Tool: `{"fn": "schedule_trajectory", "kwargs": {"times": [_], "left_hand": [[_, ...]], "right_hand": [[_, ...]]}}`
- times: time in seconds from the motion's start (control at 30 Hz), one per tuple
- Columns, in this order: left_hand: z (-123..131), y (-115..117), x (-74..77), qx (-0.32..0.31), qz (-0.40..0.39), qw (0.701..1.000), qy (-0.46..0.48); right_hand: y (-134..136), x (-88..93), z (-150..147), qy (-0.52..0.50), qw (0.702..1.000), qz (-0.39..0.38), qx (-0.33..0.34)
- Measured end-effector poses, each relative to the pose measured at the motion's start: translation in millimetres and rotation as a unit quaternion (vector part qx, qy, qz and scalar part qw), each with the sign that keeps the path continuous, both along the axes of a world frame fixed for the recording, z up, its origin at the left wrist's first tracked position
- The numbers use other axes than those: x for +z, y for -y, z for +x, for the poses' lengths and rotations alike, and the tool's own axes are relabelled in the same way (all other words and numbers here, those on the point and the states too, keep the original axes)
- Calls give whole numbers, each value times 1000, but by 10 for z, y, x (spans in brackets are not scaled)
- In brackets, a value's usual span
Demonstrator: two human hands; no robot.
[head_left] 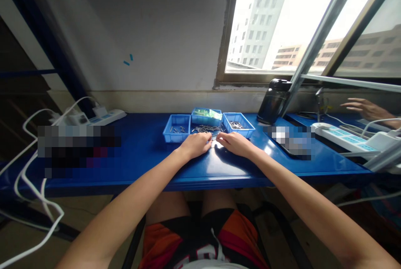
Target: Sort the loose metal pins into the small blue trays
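Note:
My left hand (196, 143) and my right hand (234, 142) rest close together on the blue table (140, 152), fingers curled in a pinch at the near edge of a loose pile of small metal pins (205, 129). What the fingertips hold is too small to make out. Behind the pile stand three blue trays: the left tray (177, 128) has a few pins, the middle tray (206, 116) holds something green, the right tray (238, 123) holds several pins.
A white power strip (100, 117) with cables lies at the left. A black jug (273, 101) stands by the window. Another power strip (347, 137) and metal frame bars are on the right, where another person's hand (365, 108) reaches in.

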State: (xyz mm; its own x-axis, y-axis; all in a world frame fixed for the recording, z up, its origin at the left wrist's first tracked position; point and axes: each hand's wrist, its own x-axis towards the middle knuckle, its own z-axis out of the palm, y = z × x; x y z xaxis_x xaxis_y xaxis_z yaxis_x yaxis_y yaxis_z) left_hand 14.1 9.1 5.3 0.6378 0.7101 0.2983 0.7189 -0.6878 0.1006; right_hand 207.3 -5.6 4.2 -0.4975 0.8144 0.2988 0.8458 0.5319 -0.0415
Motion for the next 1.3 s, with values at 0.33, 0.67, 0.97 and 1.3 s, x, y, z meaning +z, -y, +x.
{"fn": "schedule_trajectory", "kwargs": {"times": [0.33, 0.67, 0.97, 1.3], "left_hand": [[4, 5, 10, -72, 14, 996, 49], [8, -21, -3, -44, 12, 998, 44], [-4, -46, -42, 7, -7, 1000, -5], [5, -21, -18, 18, -9, 1000, -15]], "right_hand": [[-13, -17, 0, -16, 999, -19, 33], [-20, -10, 16, -13, 1000, -10, 16], [37, 45, -2, -56, 998, 15, 35], [17, 23, 6, -69, 997, 25, 29]]}}
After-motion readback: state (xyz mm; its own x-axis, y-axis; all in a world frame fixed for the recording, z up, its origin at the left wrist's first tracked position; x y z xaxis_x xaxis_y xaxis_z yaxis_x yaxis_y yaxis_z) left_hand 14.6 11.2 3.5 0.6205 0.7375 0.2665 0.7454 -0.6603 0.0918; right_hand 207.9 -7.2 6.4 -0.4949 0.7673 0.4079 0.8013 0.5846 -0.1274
